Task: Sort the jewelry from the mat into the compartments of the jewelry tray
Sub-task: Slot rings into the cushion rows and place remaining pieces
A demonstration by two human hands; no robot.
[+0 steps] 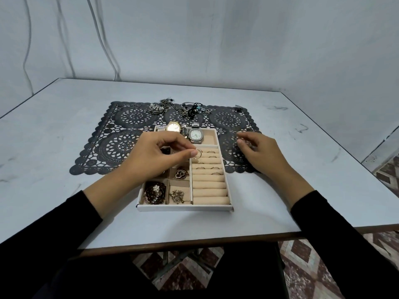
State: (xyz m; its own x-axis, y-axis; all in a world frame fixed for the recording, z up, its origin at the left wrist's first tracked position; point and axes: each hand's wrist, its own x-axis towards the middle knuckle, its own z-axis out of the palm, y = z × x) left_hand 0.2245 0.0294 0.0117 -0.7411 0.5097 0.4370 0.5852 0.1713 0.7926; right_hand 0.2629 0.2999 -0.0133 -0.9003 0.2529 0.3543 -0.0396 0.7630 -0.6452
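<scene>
Pinches a thin gold ring (198, 153) between thumb and forefinger of the left hand (155, 156), remaining fingers curled in behind, right above the far rows of the ring rolls (209, 187) in the jewelry tray (185, 208). Holds the right hand (259, 153) low over the black lace mat (129, 119), just right of the tray's far corner, fingers loosely bent with thumb and fingertips close together; impossible to tell whether holding anything small

On the white table (54, 137), the tray, far end lying on the mat and near end off it, toward the person. In the far compartment, a gold watch (173, 126) at left and a silver watch (195, 134) to its right, with a darker watch face wedged between. In the right column, several rings (212, 156) tucked into the far slots of the rolls. In the near-left compartment, a dark beaded bracelet (155, 192); just right of it, a small gold chain piece (177, 196); one compartment farther, a dark red heart-shaped brooch (181, 174)

Along the far edge of the mat, unsorted: a tangle of chains and beads (192, 108) near the middle, a pearl cluster (156, 108) to its left, thin hoops (135, 105) farther left again. Black sleeves (54, 234) on both forearms
</scene>
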